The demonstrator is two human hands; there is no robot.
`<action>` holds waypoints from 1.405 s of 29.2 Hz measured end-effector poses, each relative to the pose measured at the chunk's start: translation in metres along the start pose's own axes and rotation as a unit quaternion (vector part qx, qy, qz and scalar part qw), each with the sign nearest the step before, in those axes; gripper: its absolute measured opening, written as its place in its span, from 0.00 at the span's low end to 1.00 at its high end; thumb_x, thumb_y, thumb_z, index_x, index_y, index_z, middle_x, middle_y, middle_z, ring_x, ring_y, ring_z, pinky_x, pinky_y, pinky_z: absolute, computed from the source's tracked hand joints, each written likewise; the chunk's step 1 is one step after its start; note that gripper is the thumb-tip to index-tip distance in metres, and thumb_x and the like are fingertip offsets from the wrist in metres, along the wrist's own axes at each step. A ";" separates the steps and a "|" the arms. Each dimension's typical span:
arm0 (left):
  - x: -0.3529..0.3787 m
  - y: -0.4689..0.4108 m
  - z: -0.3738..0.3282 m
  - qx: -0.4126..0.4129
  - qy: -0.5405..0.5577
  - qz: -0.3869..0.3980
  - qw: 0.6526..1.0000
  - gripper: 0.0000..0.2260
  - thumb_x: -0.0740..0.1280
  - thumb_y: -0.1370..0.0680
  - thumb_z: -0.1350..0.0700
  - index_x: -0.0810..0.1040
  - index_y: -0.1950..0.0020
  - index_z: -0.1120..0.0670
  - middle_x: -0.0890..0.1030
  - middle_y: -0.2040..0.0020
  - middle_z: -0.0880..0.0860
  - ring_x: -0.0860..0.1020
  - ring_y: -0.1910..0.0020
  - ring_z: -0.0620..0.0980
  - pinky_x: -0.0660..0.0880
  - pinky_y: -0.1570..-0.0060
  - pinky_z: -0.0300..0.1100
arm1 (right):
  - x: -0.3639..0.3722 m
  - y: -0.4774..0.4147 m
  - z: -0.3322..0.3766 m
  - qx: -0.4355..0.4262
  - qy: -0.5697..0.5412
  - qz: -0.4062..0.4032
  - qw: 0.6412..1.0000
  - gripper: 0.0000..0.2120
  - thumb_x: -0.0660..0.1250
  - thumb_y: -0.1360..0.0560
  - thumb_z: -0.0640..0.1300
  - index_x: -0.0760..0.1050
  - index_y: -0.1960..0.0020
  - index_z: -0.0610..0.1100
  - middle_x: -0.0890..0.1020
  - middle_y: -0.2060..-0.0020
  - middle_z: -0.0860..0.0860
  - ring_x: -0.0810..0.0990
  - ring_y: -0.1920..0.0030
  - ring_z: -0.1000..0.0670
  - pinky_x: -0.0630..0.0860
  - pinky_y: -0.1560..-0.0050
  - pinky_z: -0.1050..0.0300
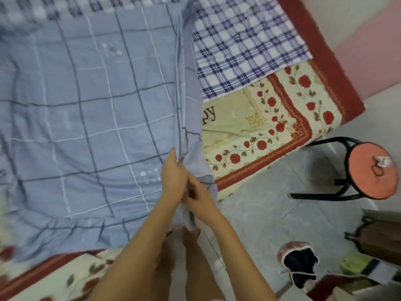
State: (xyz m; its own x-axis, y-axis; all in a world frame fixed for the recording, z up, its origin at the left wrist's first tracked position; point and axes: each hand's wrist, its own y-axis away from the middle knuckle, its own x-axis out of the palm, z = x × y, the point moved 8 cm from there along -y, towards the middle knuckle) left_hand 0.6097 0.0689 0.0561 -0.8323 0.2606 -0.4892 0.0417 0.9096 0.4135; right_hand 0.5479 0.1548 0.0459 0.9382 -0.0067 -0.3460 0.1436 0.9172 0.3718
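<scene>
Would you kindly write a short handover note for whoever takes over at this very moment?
Left hand: grips the gathered edge of the blue checked cover.
Right hand: pinches the same edge right beside it, the two hands touching.
Cover: spread over most of the bed, on the floral blanket and next to the plaid sheet.
Done: most of the cover lies fairly flat.
Left: the near corner is bunched in the hands; it probably needs straightening and laying down.
</scene>
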 end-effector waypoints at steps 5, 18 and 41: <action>-0.155 0.046 -0.035 0.137 -0.081 0.000 0.987 0.23 0.53 0.28 0.62 0.75 0.36 0.60 0.78 0.41 0.61 0.76 0.42 0.60 0.70 0.44 0.45 | 0.040 0.025 0.133 -0.097 -0.044 -0.042 0.993 0.09 0.55 0.28 0.40 0.73 0.62 0.48 0.72 0.66 0.62 0.71 0.63 0.64 0.68 0.59 0.68; -0.474 0.228 -0.111 0.255 -0.095 -0.120 0.955 0.13 0.55 0.29 0.63 0.78 0.55 0.64 0.78 0.61 0.56 0.73 0.62 0.49 0.70 0.61 0.45 | 0.149 -0.036 0.344 -0.241 0.282 -0.010 0.929 0.14 0.65 0.26 0.39 0.76 0.41 0.46 0.67 0.30 0.45 0.65 0.34 0.41 0.65 0.38 0.47; -0.540 0.223 -0.137 0.142 -0.071 -0.334 0.929 0.25 0.75 0.35 0.45 0.74 0.40 0.43 0.70 0.43 0.52 0.73 0.48 0.49 0.71 0.52 0.43 | 0.126 0.121 0.627 -0.496 0.107 0.108 0.855 0.12 0.60 0.33 0.31 0.74 0.56 0.45 0.79 0.67 0.48 0.73 0.70 0.51 0.69 0.72 0.59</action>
State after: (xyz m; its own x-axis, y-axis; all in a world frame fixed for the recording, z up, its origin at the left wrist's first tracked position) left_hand 0.9929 0.0863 0.5177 -0.6444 -0.3710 -0.6687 -0.2976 0.9272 -0.2277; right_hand 0.8807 0.0150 0.5879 0.8150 0.1806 -0.5507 -0.4627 0.7749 -0.4307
